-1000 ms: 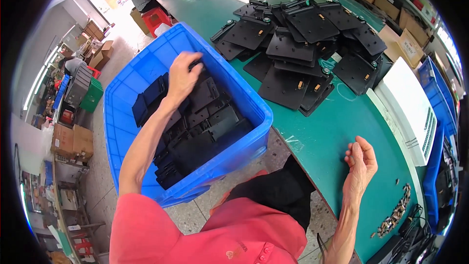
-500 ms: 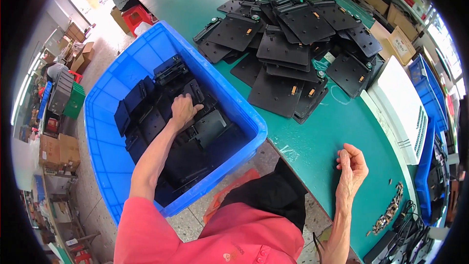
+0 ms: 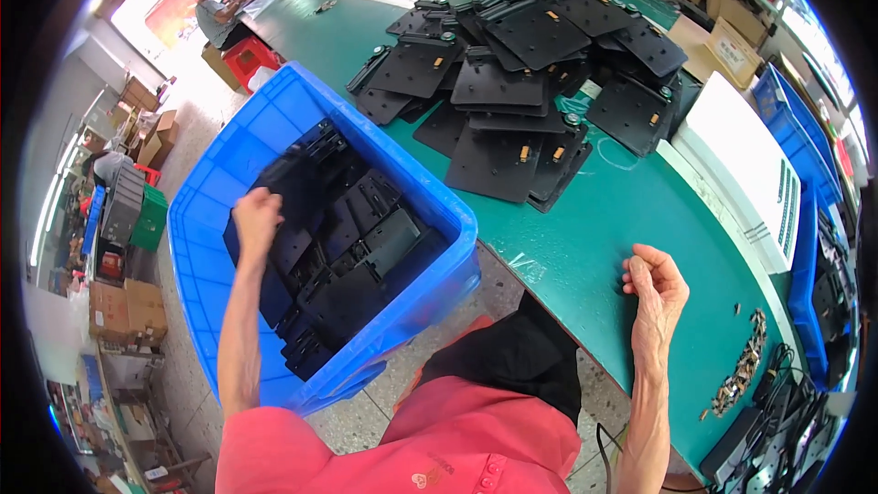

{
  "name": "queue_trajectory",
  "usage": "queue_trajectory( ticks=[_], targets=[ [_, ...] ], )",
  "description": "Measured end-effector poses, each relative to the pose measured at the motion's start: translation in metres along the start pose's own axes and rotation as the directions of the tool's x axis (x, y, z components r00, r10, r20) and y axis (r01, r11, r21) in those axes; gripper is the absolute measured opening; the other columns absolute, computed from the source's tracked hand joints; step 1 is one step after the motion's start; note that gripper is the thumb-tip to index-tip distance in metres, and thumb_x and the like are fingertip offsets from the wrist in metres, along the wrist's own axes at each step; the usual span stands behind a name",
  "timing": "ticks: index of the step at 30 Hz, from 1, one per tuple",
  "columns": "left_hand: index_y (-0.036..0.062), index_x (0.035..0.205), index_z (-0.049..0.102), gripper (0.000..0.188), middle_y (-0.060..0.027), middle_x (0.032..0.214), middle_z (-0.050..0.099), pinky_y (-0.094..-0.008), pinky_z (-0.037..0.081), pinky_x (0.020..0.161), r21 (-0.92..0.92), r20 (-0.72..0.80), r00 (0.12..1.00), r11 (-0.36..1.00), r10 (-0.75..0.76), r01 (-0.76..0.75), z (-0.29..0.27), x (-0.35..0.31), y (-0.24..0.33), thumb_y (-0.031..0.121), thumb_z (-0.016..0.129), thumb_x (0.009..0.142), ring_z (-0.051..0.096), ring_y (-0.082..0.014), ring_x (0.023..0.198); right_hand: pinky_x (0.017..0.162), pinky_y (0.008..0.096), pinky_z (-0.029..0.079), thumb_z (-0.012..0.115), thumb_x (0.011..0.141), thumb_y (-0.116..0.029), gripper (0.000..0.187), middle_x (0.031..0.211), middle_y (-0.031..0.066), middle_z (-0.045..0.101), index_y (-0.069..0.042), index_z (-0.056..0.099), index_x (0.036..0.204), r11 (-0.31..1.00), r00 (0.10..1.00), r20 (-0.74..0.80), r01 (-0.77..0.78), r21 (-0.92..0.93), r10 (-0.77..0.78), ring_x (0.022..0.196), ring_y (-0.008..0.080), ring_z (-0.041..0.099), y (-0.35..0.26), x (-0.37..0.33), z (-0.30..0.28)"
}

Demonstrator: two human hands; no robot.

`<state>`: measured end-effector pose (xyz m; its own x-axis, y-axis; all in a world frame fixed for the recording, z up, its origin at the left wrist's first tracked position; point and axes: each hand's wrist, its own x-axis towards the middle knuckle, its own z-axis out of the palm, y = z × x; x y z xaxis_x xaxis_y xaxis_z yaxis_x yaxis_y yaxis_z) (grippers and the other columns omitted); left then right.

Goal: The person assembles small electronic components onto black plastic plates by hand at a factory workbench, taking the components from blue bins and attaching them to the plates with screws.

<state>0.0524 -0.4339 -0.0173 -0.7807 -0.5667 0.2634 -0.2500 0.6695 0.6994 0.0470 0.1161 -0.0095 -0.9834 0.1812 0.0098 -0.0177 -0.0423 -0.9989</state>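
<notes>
Fingers of left hand [image 3: 258,217] clamp blurred black plate [image 3: 291,176], frame left: handling step, I judge, wanting steady grip; right hand [image 3: 657,285] curls, fingers together.

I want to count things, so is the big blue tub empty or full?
Partly full. Black plates lie inside the blue tub, with its bare sides showing above them. How deep they go, I can't tell.

Nothing legible. Red shirt [image 3: 366,448] front: lettering [image 3: 442,467] beside a heart emblem [image 3: 419,480], too small to read. Carton [image 3: 743,66] beyond tabletop's [image 3: 585,229] right edge: dark characters [image 3: 730,54], blurred.
</notes>
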Motion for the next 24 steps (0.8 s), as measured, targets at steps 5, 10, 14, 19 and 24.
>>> queue_trajectory(
  ticks=[5,10,14,19,24],
  targets=[
    [0.0018,0.082,0.062,0.011,-0.0114,0.084,0.069,-0.0295,0.06,0.063,-0.633,0.249,0.959,0.772,0.133,0.057,-0.059,-0.003,0.101,0.01,0.063,0.088,0.069,-0.0179,0.072,0.065,0.0214,0.047,0.066,0.091,-0.016,0.021,0.088,0.0042,0.067,-0.002,0.066,0.107,1.0,1.0,0.022,-0.012,-0.003,0.012,0.075,0.0091,0.059,-0.007,0.0,-0.001],
    [-0.0027,0.087,0.063,0.015,-0.0081,0.084,0.067,-0.0285,0.059,0.06,-0.611,0.583,0.744,0.78,0.327,0.136,0.019,-0.046,0.213,0.012,0.066,0.087,0.067,-0.0151,0.072,0.073,0.0296,0.054,0.067,0.089,-0.02,0.049,0.103,0.0106,0.067,-0.001,0.052,0.131,0.988,0.96,0.257,-0.137,0.067,0.116,0.087,0.0157,0.063,-0.021,-0.004,0.001],
    [-0.0002,0.087,0.068,0.014,-0.0024,0.078,0.063,-0.0255,0.056,0.06,-0.578,0.785,0.448,0.766,0.428,0.282,0.096,-0.087,0.274,0.014,0.069,0.085,0.062,-0.0108,0.069,0.073,0.0332,0.058,0.069,0.086,-0.019,0.057,0.107,0.0106,0.066,-0.001,0.047,0.136,0.976,0.912,0.401,-0.162,0.146,0.092,0.094,0.0176,0.065,-0.05,-0.017,-0.009],
    [-0.0006,0.095,0.069,0.016,-0.0042,0.081,0.066,-0.0278,0.058,0.066,-0.49,0.872,0.205,0.779,0.445,0.392,0.164,-0.118,0.309,0.012,0.069,0.085,0.064,-0.0116,0.073,0.064,0.0275,0.057,0.062,0.089,-0.004,0.043,0.101,0.0073,0.069,-0.001,0.051,0.13,0.977,0.971,0.196,-0.166,0.137,0.137,0.085,0.0137,0.066,-0.068,-0.032,-0.043],
    [-0.0031,0.131,0.047,0.057,-0.016,0.127,0.052,-0.0366,0.053,0.086,-0.66,0.659,0.318,0.727,0.681,-0.188,0.19,-0.155,0.332,0.011,0.069,0.081,0.057,-0.0253,0.11,0.064,0.0277,0.057,0.063,0.089,-0.009,0.042,0.099,0.0076,0.069,0.0,0.052,0.129,0.981,0.982,0.012,-0.187,0.039,0.187,0.083,0.013,0.066,-0.058,-0.04,-0.078]
  ],
)
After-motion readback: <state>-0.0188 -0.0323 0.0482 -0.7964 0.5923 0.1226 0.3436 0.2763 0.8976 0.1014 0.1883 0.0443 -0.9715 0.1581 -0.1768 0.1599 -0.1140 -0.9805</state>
